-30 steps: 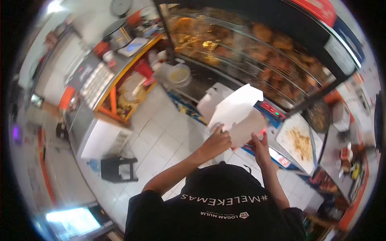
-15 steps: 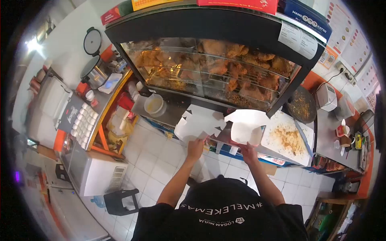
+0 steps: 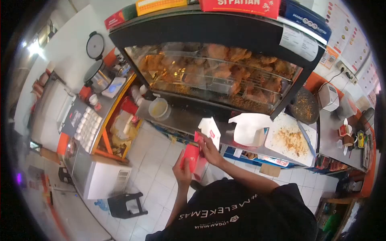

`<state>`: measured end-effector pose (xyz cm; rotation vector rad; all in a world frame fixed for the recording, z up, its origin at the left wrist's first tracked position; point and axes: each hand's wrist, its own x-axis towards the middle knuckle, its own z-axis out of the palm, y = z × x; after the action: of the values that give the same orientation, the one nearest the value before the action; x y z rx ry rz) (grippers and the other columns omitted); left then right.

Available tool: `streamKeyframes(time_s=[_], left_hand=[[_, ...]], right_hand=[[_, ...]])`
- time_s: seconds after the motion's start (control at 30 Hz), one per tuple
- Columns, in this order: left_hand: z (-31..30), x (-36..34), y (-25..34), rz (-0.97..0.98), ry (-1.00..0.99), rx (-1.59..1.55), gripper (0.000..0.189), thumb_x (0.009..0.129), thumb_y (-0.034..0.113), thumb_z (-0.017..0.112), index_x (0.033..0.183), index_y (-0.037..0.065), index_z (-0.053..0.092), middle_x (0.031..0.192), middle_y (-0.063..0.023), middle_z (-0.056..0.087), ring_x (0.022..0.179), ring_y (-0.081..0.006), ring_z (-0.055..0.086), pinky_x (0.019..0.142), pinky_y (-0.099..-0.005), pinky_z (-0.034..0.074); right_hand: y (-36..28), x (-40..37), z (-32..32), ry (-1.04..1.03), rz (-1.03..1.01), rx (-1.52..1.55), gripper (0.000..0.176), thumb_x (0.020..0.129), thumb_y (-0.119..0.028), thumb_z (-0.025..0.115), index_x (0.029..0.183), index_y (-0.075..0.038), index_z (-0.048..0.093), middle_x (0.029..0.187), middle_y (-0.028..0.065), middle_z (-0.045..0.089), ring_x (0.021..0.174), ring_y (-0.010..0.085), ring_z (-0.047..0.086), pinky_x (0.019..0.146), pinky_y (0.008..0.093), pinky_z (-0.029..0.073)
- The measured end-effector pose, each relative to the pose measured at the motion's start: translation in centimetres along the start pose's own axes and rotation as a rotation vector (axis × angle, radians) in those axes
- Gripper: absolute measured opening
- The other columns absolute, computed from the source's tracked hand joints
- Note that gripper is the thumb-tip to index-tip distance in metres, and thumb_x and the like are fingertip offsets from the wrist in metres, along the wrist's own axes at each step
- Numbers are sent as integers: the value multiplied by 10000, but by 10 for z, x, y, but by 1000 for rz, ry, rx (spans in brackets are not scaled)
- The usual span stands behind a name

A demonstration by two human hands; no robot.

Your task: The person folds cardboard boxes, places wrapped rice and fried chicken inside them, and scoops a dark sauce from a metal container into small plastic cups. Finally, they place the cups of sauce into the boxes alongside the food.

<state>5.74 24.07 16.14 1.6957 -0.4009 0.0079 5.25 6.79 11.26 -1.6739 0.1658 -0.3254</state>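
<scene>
Before the display cabinet, one white box stands shaped, while left hand and right hand pinch a red-and-white carton, seemingly half-folded.

I can see a stool on the tiles, beside a blue-tinted bottle and near a white cabinet. Up the left side of my view, a pot stands on the side counter, its lid raised. A blue box lies atop the glass-fronted case. Over on my right, a white appliance sits below a wall socket.
</scene>
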Motion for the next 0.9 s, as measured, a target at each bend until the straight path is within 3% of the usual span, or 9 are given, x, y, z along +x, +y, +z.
streamKeyframes(time_s=[0.13,0.23,0.27,0.43,0.63,0.77,0.8,0.83,0.9], left_hand=[[-21,-5,-7,-31,-80,149,400,933,40,559,1318,-59,604,1031,-167,712,791,-112,616,721,-290,512],[-21,-2,19,-101,-131,262,345,872,31,590,1199,-54,657,1066,-226,713,710,-116,604,652,-299,484],[-20,-5,20,-96,-123,258,315,859,32,596,1155,-50,665,1039,-221,711,681,-118,591,629,-299,467],[-11,-23,13,-62,-99,28,186,870,18,561,1039,-27,624,836,-138,659,609,-153,562,588,-303,424],[-18,-22,43,-197,-391,39,297,932,30,551,1228,24,576,784,-51,578,773,-117,550,705,-291,460],[-82,-25,-10,-272,-619,85,267,927,68,652,1181,-17,644,982,-85,701,904,-138,642,826,-305,525],[-86,-31,-21,-301,-594,-71,273,915,60,665,1176,-18,648,1004,-71,701,918,-138,641,830,-312,526],[-86,-40,-31,-342,-573,-227,279,903,53,678,1172,-18,652,1026,-58,700,931,-139,639,833,-318,527],[-75,-64,-41,-403,-529,-361,287,889,51,701,1165,-17,657,1057,-40,697,962,-145,639,845,-325,530]], right_hand=[[-13,-7,2,61,69,206,346,1013,-172,615,1329,-72,516,915,57,537,647,110,531,556,284,455],[-48,-23,-23,-246,-378,-279,302,963,-159,671,1229,-35,602,968,112,537,774,174,591,630,310,498],[-46,-32,-25,-360,-234,-231,286,924,-150,703,1182,-36,657,1033,134,523,880,223,594,703,333,502],[-60,-52,-48,-502,-312,-439,510,911,-255,724,1363,-84,563,1150,158,515,870,325,630,734,396,543],[-94,-76,-72,-660,-253,-618,699,850,-377,775,1425,-98,492,1222,199,548,1068,403,626,793,454,568],[-50,-81,-107,-394,-323,-376,539,965,-297,653,1397,-13,499,1241,221,575,1123,382,609,946,430,491],[-48,-86,-116,-367,-131,-286,482,1016,-276,564,1392,18,491,1250,225,588,1154,354,588,991,411,442],[-25,-94,-121,-291,-137,-190,473,1022,-309,574,1408,-45,508,1139,192,604,1011,307,636,867,391,513],[-18,-116,-148,-251,69,-228,370,1026,-293,577,1273,-18,602,1092,188,617,1010,272,639,834,368,523]])
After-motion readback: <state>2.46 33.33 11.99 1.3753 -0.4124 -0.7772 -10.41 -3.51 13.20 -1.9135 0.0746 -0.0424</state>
